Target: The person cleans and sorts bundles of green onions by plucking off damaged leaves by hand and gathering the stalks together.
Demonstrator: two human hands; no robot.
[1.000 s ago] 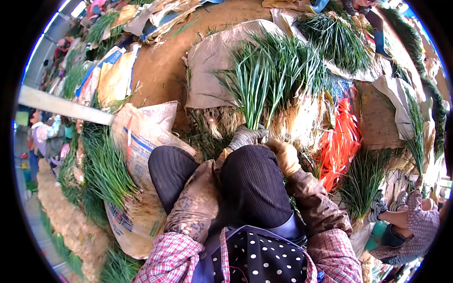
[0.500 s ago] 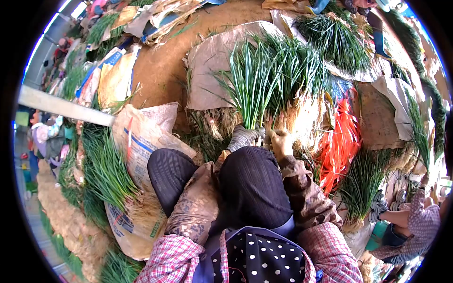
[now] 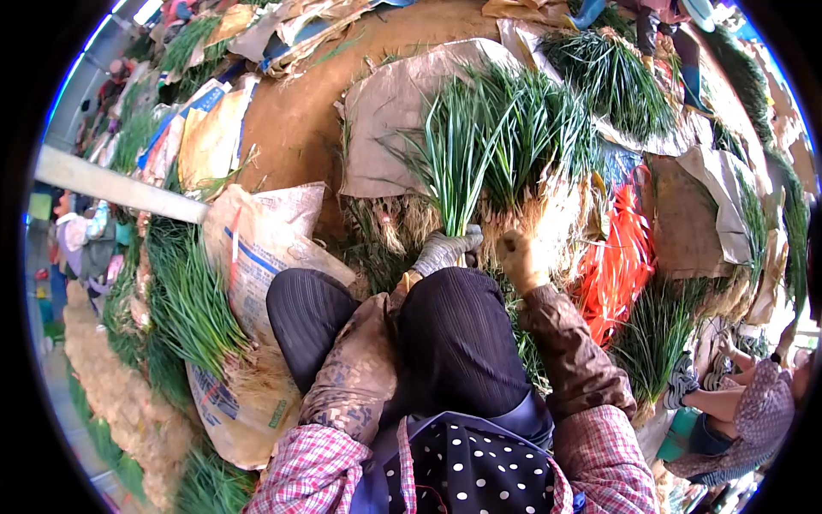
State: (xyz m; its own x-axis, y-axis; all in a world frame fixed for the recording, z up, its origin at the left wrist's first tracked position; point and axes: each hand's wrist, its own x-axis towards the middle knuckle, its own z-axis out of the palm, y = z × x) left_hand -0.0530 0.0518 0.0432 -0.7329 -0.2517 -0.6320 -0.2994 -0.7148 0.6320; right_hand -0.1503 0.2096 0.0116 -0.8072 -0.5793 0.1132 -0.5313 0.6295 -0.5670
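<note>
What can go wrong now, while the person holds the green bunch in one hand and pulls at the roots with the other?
1. The left hand grips the upright bunch of green stalks only near its base, so the long leaves might bend or slip loose.
2. The right hand works in the straw-coloured roots; a hard pull may tear stalks.
3. The orange ties lie close by and might tangle.

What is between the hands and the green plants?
Nothing visible. The grey-gloved left hand already grips the bunch of long green leafy stalks at its base, and the tan-gloved right hand rests against the pale straw-coloured roots beside it.
</note>
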